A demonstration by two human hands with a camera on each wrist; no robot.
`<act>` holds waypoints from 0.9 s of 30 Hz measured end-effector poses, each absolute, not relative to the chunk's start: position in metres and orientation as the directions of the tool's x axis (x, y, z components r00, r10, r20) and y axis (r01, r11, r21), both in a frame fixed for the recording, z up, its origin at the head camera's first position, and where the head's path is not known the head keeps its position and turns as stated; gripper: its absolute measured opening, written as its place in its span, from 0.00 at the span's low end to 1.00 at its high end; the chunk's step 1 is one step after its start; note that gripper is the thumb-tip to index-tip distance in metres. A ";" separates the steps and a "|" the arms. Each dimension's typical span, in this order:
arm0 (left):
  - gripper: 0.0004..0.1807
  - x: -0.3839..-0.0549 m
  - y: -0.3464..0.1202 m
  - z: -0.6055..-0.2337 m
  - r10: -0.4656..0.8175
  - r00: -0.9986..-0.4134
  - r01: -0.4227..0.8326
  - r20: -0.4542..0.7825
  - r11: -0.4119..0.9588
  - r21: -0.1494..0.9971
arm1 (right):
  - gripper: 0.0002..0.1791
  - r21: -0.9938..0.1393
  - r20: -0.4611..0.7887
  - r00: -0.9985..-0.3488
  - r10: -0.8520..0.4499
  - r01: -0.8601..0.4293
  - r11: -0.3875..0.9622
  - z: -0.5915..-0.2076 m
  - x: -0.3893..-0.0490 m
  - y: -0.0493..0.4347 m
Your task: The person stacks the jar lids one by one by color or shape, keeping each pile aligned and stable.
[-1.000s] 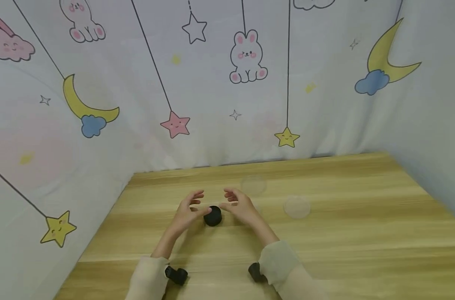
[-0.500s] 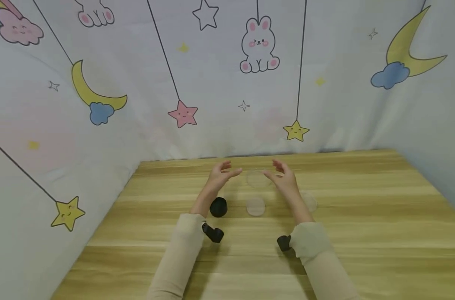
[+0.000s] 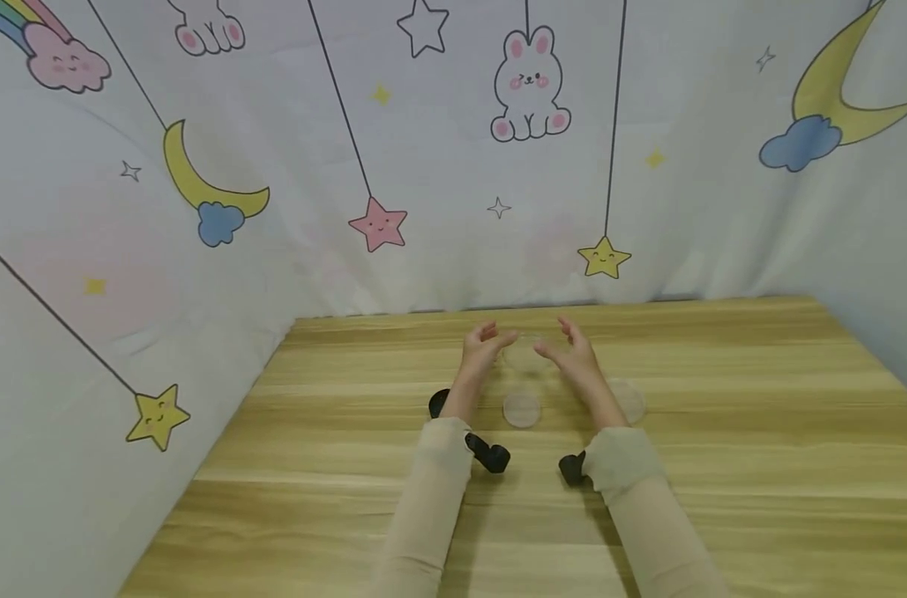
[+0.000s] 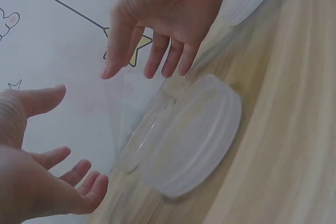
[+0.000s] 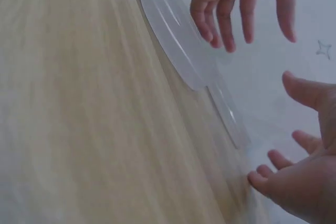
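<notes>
My left hand point(image 3: 482, 359) and right hand point(image 3: 582, 365) reach forward on either side of a clear round dish point(image 3: 527, 354) near the table's back. Both have thumb and fingers spread and loosely bent, with the palms facing each other. In the left wrist view a gap shows between the left hand point(image 4: 52, 171) and the dish point(image 4: 149, 135). A frosted shallow round dish point(image 3: 522, 409) lies nearer, between my wrists. Another see-through round dish point(image 3: 627, 402) lies right of my right wrist. A black round object point(image 3: 438, 404) is partly hidden behind my left wrist.
The wood-grain table point(image 3: 730, 465) ends at a white curtain point(image 3: 438, 266) printed with stars, moons and rabbits. More curtain hangs at both sides. A black camera mount point(image 3: 489, 453) sits on my left cuff, another point(image 3: 571, 468) on the right.
Both hands have moved forward and right, from beside the black object to around the far clear dish. In the last half second the left hand comes closer to the right, covering part of the black object.
</notes>
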State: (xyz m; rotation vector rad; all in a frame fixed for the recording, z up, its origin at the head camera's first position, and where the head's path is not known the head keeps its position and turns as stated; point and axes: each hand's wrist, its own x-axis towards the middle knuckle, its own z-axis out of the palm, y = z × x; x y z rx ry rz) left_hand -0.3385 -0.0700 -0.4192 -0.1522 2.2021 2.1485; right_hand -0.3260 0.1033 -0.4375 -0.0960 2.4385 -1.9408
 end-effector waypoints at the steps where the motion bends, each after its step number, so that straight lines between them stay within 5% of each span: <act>1: 0.37 -0.339 -0.067 -0.422 -0.041 -0.992 -0.121 -0.120 0.017 0.992 | 0.46 -0.977 0.001 -0.998 -0.061 -0.014 0.213 -0.439 -0.327 0.104; 11: 0.37 -0.342 -0.055 -0.443 -0.145 -0.979 -0.141 -0.145 -0.038 0.989 | 0.49 -0.982 -0.074 -0.996 -0.045 0.065 0.176 -0.450 -0.331 0.098; 27: 0.42 -0.355 -0.058 -0.452 0.007 -0.987 -0.158 -0.161 0.145 0.977 | 0.49 -0.958 -0.136 -0.982 -0.129 0.097 0.270 -0.448 -0.334 0.100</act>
